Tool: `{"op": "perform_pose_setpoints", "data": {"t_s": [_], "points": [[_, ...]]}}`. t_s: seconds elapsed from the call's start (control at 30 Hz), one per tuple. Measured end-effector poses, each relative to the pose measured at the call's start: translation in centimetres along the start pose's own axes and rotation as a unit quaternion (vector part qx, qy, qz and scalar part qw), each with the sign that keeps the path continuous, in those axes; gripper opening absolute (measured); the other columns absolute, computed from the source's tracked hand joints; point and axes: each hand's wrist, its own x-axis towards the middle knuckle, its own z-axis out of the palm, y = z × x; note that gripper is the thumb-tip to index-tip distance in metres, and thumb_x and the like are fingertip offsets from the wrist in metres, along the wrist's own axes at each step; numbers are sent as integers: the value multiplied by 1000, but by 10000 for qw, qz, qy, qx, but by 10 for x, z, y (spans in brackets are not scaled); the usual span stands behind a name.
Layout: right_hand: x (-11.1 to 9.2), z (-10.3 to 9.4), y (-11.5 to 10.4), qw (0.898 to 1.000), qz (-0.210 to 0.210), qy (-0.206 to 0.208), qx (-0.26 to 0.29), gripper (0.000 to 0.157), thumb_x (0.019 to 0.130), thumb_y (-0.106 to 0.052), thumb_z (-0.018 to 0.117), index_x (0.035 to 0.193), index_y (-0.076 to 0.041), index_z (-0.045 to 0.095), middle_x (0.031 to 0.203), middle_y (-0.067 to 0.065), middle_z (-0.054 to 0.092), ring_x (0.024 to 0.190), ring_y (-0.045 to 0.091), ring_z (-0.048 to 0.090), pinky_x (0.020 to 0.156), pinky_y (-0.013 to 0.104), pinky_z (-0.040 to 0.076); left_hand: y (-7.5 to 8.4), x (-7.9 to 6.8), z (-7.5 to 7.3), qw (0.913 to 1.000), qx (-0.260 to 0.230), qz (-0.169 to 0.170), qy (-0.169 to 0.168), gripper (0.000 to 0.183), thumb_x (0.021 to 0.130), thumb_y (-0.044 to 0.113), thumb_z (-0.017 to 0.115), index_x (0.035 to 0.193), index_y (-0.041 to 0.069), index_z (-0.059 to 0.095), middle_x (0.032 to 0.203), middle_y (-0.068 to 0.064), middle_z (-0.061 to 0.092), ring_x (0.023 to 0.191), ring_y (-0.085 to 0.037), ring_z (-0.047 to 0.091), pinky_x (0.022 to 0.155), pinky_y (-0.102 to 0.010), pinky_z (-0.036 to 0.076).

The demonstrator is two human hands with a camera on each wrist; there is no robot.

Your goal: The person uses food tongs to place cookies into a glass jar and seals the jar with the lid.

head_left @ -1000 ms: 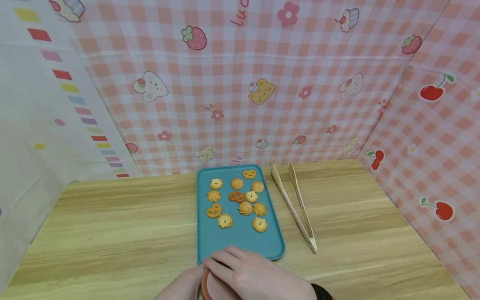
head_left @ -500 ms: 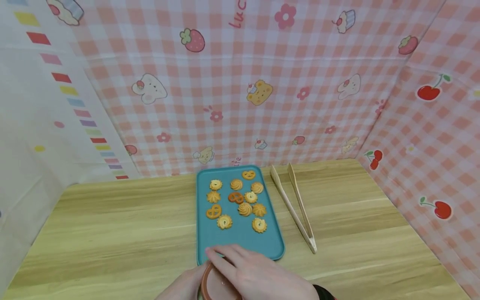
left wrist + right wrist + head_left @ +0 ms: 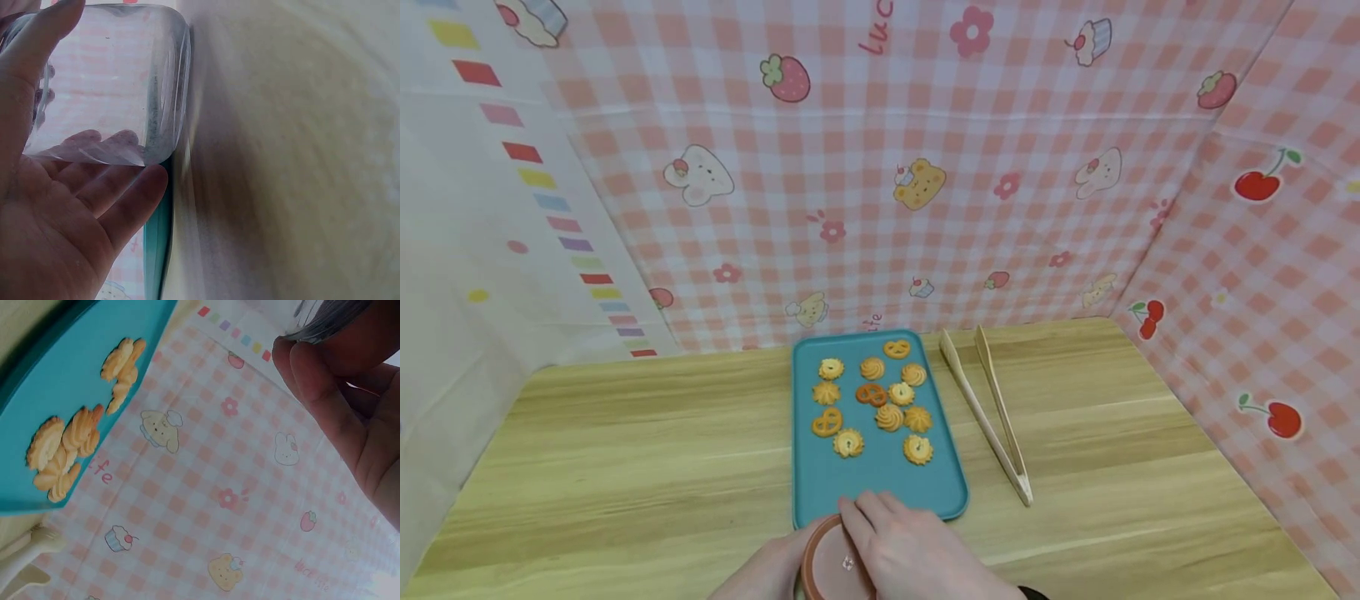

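At the bottom of the head view is a jar with a round brown lid (image 3: 830, 557). Its clear, see-through body (image 3: 106, 81) shows in the left wrist view, standing on the table. My left hand (image 3: 766, 568) holds the jar from the left, thumb on one side and fingers round the other. Over the lid's right side, my right hand (image 3: 908, 537) grips the rim with bent fingers. In the right wrist view its fingertips (image 3: 306, 365) lie against the lid's edge. Just beyond the jar lies a teal tray (image 3: 820, 487) bearing several cookies (image 3: 890, 417) and pretzels (image 3: 827, 422).
Wooden tongs (image 3: 985, 412) lie spread on the wood-grain table (image 3: 647, 467), right of the tray. A pink checked cloth (image 3: 850, 125) covers the back wall and right side. White cloth (image 3: 460, 275) hangs at the left.
My right hand's fingers have shifted right across the lid, so more of its top shows. The left hand stays round the jar. Tray, cookies and tongs have not moved.
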Motion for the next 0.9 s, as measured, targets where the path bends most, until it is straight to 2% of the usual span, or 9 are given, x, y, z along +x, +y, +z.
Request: {"op": "perform_pose_setpoints", "data": {"t_s": [0.17, 0.37, 0.5, 0.73, 0.9], "points": [[0, 0, 2, 9995, -222, 42, 198, 67, 85, -54, 60, 126, -1, 61, 108, 1, 59, 95, 13, 56, 72, 19, 50, -2, 0, -2, 9995, -296, 8, -69, 66, 84, 30, 74, 143, 23, 45, 130, 6, 58, 116, -12, 55, 95, -27, 43], [0, -3, 11, 9944, -649, -339, 766, 72, 91, -55, 53, 141, -3, 49, 130, -1, 54, 111, 11, 52, 87, 20, 45, -3, 0, -1, 9991, -355, 226, -42, 60, 86, 27, 72, 141, 23, 47, 131, 5, 58, 116, -14, 55, 96, -27, 43], [0, -3, 15, 9894, -835, -481, 1087, 71, 95, -56, 46, 146, -7, 43, 137, -6, 47, 117, 8, 46, 93, 18, 40, -3, 0, 1, 9994, 56, 316, 108, 62, 84, 34, 74, 140, 26, 48, 130, 7, 58, 117, -13, 55, 96, -27, 43], [0, -2, 16, 9857, -967, -530, 1275, 69, 97, -54, 42, 151, -12, 36, 140, -10, 41, 124, 5, 40, 100, 18, 34, -3, -1, -2, 9993, 358, 68, 132, 59, 81, 39, 75, 135, 29, 52, 126, 10, 59, 115, -10, 54, 95, -27, 43], [-1, -1, 15, 9850, -959, -601, 1301, 70, 97, -53, 42, 153, -12, 32, 143, -10, 39, 127, 4, 37, 102, 19, 32, -3, -1, -1, 9976, 610, 211, 254, 58, 81, 41, 75, 133, 31, 53, 125, 12, 59, 113, -9, 55, 94, -28, 44]]}}
